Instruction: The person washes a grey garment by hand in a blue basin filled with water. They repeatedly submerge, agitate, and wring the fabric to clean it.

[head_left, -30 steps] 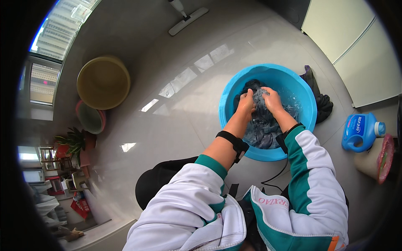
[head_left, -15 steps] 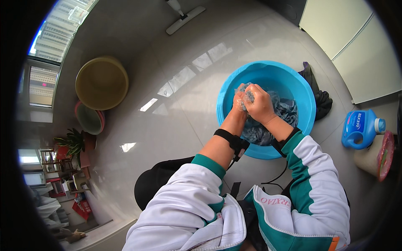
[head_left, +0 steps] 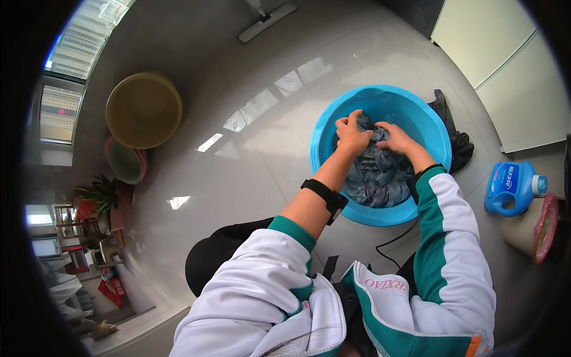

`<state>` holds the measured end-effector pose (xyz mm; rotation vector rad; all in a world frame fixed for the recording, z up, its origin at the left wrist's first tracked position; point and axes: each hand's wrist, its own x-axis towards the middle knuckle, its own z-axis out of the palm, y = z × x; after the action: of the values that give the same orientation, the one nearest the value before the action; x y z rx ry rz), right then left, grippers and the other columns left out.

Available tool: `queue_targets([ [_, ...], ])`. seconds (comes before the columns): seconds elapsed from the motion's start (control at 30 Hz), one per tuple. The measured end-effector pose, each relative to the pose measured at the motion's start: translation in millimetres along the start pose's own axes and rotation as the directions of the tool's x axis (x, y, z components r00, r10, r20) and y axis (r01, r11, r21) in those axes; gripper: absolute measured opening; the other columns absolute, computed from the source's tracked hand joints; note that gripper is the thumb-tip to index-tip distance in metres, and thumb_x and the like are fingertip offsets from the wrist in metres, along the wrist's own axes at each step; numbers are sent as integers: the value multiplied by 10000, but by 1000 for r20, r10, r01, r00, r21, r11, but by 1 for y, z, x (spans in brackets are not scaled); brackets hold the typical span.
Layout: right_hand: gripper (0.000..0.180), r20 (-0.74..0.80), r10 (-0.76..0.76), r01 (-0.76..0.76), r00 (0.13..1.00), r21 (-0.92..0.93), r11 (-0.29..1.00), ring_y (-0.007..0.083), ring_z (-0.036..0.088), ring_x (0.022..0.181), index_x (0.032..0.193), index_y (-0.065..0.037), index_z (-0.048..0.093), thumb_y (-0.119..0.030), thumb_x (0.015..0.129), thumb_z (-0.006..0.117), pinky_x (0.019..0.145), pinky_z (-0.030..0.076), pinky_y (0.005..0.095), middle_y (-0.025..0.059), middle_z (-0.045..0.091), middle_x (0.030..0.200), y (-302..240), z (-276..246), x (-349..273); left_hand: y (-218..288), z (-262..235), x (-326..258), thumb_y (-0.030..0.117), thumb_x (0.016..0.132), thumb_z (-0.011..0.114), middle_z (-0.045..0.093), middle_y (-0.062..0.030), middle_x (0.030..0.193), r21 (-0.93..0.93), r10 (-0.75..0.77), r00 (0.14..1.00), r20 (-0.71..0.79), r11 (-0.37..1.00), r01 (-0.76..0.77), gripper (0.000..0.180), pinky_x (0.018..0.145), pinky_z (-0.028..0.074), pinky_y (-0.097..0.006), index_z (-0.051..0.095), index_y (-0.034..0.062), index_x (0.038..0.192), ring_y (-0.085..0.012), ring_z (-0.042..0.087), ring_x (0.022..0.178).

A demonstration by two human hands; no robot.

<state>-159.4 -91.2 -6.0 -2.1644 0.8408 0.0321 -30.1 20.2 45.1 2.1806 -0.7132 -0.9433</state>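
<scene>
A wet grey-blue cloth (head_left: 380,172), bunched and crumpled, lies in a round blue basin (head_left: 319,149) with some water. My left hand (head_left: 352,137) grips its upper left part, fingers curled over the fabric. On the other side of the same bunch, my right hand (head_left: 395,140) grasps it with bent fingers and thumb. A short gap separates the two hands, and both are inside the basin's rim. The fingertips are partly hidden in the folds. Whether it is one garment or more, I cannot tell.
Dark cloth (head_left: 460,149) lies on the floor against the basin's right side. Farther right stand a blue detergent jug (head_left: 511,187) and a beige bin (head_left: 523,225) with a pink rim. A tan bucket (head_left: 144,110) is at left; a mop head (head_left: 267,22) lies at the far side.
My hands were pressed together around a squeezed wad of cloth. They have moved apart, the right one to the right, and the wad has loosened into the pile.
</scene>
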Motion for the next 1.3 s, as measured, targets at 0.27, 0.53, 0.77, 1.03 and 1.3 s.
queue_targets([
  [0.27, 483, -23, -448, 436, 894, 282, 855, 194, 538, 922, 1064, -61, 545, 29, 590, 556, 861, 431, 271, 64, 562, 1051, -95, -84, -21, -7, -20, 2, 190, 645, 752, 356, -117, 1441, 67, 557, 829, -39, 830, -554, 611, 1073, 213, -593, 567, 160, 1227, -355, 268, 1370],
  [0.53, 789, 180, 370, -390, 911, 87, 917, 203, 600, 631, 1161, -39, 523, -736, 892, 267, 624, 515, 331, 115, 621, 758, -68, -114, -23, 61, -60, -29, 151, 646, 637, 614, -74, 665, -489, 425, 905, -25, 785, -382, 235, 608, 478, -273, 631, -22, 803, -135, 576, 631],
  [0.77, 361, -67, -244, 231, 967, 629, 742, 124, 598, 817, 1092, -29, 569, -338, 930, 475, 730, 481, 223, 52, 626, 905, -66, -80, -29, 82, -68, -51, 199, 619, 677, 608, -65, 709, -462, 424, 852, 306, 849, -257, 285, 632, 470, -273, 630, -22, 792, -149, 567, 657],
  [1.03, 169, 91, -156, 33, 983, 760, 650, 32, 409, 640, 881, -104, 529, -190, 853, 673, 562, 334, 168, -53, 483, 773, -55, -98, -25, 59, -36, -49, 326, 699, 756, 669, -114, 884, -169, 245, 602, 760, 969, -181, 447, 736, 487, -289, 664, -30, 954, -189, 634, 816],
  [1.3, 562, -261, 40, -6, 964, 131, 991, 331, 493, 1129, 1232, -103, 455, -226, 770, 751, 953, 411, 400, 159, 514, 1168, 15, -10, -9, -7, 33, -6, 432, 855, 580, 667, -208, 998, 38, 196, 751, 630, 959, -282, 482, 794, 486, -386, 693, -15, 995, -280, 638, 925],
])
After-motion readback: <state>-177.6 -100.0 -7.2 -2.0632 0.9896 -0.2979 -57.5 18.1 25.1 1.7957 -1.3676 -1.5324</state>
